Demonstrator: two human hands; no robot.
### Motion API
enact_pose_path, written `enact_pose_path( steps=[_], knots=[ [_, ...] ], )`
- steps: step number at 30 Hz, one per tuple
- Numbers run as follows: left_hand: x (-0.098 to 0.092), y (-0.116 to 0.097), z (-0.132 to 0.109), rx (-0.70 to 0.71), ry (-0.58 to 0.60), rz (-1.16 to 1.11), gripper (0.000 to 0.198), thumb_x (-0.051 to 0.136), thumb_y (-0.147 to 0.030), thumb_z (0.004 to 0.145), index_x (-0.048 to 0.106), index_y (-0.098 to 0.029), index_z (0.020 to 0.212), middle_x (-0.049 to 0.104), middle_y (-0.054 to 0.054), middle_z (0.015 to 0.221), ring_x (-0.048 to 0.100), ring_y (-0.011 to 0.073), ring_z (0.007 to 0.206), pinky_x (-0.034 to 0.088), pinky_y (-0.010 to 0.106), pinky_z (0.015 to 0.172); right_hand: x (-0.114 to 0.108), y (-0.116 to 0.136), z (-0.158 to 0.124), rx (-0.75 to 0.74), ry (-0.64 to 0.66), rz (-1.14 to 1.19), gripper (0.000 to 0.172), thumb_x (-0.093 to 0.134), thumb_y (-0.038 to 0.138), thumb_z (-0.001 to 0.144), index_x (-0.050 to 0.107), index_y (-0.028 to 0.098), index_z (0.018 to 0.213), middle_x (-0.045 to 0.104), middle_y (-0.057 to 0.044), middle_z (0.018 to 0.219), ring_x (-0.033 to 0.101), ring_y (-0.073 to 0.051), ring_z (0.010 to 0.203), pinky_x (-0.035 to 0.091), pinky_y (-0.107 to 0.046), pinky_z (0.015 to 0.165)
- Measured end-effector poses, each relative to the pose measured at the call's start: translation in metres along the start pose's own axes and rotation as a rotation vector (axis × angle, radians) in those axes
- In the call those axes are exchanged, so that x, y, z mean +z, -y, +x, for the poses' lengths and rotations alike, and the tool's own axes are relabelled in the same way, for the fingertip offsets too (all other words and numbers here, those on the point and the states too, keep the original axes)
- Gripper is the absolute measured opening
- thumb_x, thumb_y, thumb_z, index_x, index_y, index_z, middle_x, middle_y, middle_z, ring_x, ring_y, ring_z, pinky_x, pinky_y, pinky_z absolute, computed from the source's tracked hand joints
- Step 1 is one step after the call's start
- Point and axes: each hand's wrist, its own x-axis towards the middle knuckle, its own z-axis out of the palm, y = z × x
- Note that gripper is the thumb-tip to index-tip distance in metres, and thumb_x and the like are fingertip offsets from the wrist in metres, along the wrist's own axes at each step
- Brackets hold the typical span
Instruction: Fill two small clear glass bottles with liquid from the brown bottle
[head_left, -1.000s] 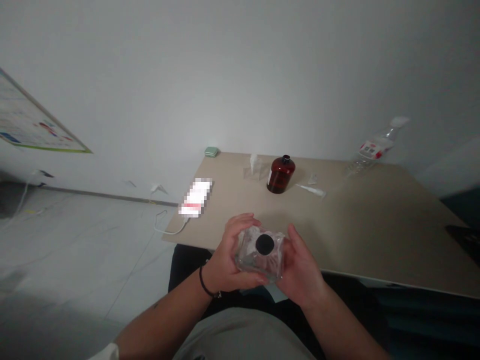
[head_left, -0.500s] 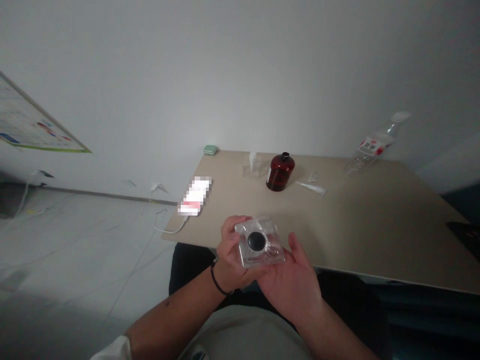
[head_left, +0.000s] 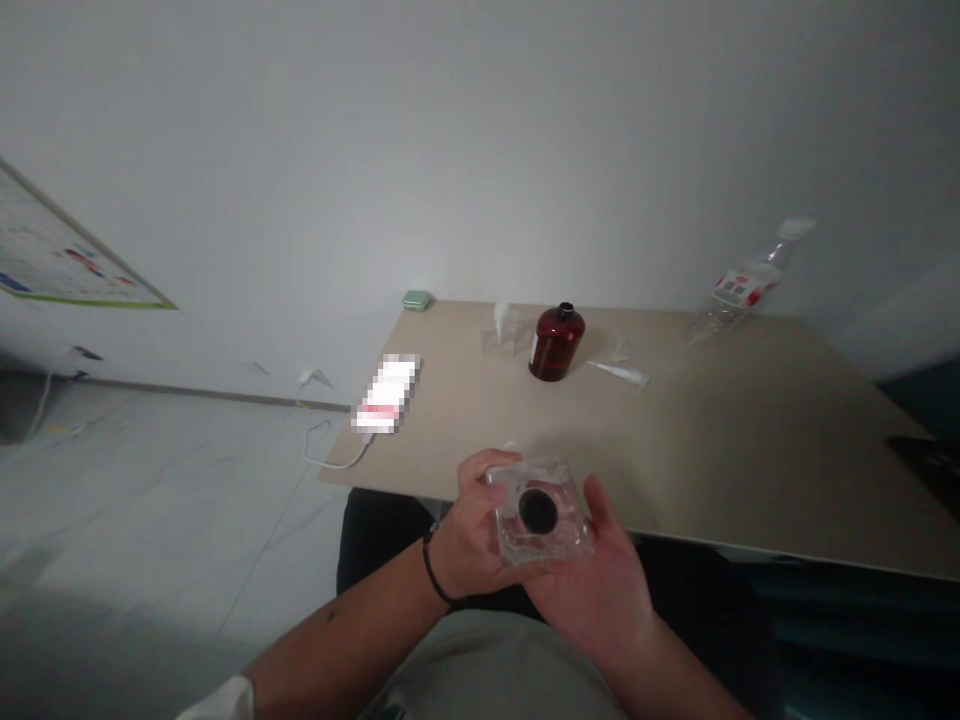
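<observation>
Over the table's front edge is a clear plastic case [head_left: 566, 495] with a black round piece [head_left: 538, 511] showing in its middle. My left hand [head_left: 474, 535] is closed around the case's left side, with a dark cord bracelet at the wrist. Palm up, my right hand [head_left: 600, 590] lies at the case's lower right edge, its thumb standing apart. The case covers most of the right fingers, so how firmly they touch it is unclear.
On the table [head_left: 720, 440] are a dark red bottle [head_left: 556, 345], a clear container [head_left: 499, 335] with a white piece, a white tapered tube [head_left: 621, 374], a plastic bottle [head_left: 739, 285], a small green case [head_left: 416, 301] and a phone [head_left: 386, 393] on a white cable [head_left: 337, 466].
Both hands and the clear plastic case have shifted slightly right and toward my body. The left hand keeps its hold, and the right palm stays beside the case.
</observation>
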Motion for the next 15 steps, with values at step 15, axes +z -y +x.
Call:
enact_pose_path(
  steps=[15],
  knots=[
    [-0.007,0.011,0.012,0.075,0.08,0.011,0.088,0.083,-0.039,0.084,0.031,-0.034,0.155,0.047,0.013,0.138,0.054,0.0319,0.125,0.052,0.048,0.099,-0.026,0.037,-0.012,-0.326,-0.207,-0.043,0.049,0.043,0.063,0.099,0.078,0.03,0.089,0.08,-0.003,0.11,0.068,-0.023,0.119,0.045,-0.047,0.115]
  ],
)
